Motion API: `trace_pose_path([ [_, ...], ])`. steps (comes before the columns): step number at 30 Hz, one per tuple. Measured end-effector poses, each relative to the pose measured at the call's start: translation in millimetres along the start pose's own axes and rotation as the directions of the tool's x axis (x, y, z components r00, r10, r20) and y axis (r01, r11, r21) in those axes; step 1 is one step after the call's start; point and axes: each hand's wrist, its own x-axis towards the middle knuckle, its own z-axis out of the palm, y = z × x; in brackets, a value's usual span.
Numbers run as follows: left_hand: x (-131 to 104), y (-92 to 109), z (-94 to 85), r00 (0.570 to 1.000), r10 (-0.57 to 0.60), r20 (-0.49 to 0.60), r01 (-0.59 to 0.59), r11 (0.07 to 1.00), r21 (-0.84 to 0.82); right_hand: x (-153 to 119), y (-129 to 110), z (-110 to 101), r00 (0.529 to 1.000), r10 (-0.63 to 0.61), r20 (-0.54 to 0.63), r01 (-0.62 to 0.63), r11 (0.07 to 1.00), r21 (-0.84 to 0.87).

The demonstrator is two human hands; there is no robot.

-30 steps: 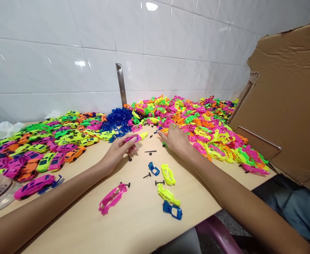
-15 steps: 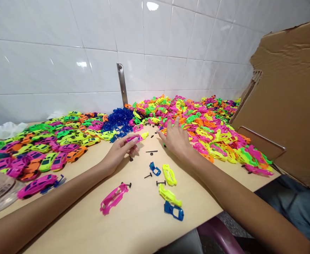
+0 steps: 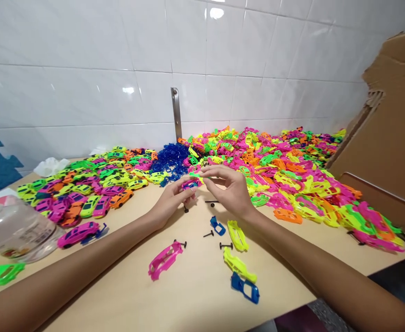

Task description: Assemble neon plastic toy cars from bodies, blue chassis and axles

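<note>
Near the middle of the table, my left hand (image 3: 171, 200) grips a pink toy car piece (image 3: 190, 183) with blue in it. My right hand (image 3: 228, 186) meets it from the right, its fingers bent around a green piece (image 3: 196, 175) at the car's upper side. A black axle with a wheel (image 3: 186, 209) is just below my left fingers. Nearer me lie a pink car shell (image 3: 165, 262), two yellow shells (image 3: 237, 236), two blue window parts (image 3: 245, 288) and black axles (image 3: 226, 246).
Car shells (image 3: 274, 170) are heaped at the back right, blue parts (image 3: 170, 159) at back centre, and cars with windows (image 3: 91, 206) at left. A clear plastic container (image 3: 19, 230) and cardboard (image 3: 396, 120) flank the table.
My right hand has moved from the shell heap to the car piece in my left hand, with a green piece now at its fingers. The view has swung left.
</note>
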Motion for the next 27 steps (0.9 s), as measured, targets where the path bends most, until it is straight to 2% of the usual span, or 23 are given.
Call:
trace_pose_path([
  [3,1,-3,-0.1,1.000,0.014,0.003,-0.014,1.000,0.011,1,2,2,0.999,0.038,0.005,-0.038,0.972,0.231],
  [6,2,-3,0.3,1.000,0.021,0.011,-0.021,1.000,-0.009,4,8,0,0.991,0.129,0.027,-0.131,0.937,0.325],
  [15,1,-1,1.7,1.000,0.012,0.023,-0.011,0.999,-0.052,3,23,-2,0.933,0.335,0.130,-0.357,0.907,0.226],
  [22,1,-5,-0.6,0.999,0.041,0.035,-0.040,0.999,-0.016,4,26,-2,0.926,0.353,0.133,-0.377,0.875,0.304],
  [27,3,-7,-2.2,0.999,0.033,0.042,-0.031,0.999,-0.032,5,29,-3,0.933,0.332,0.139,-0.357,0.901,0.246],
])
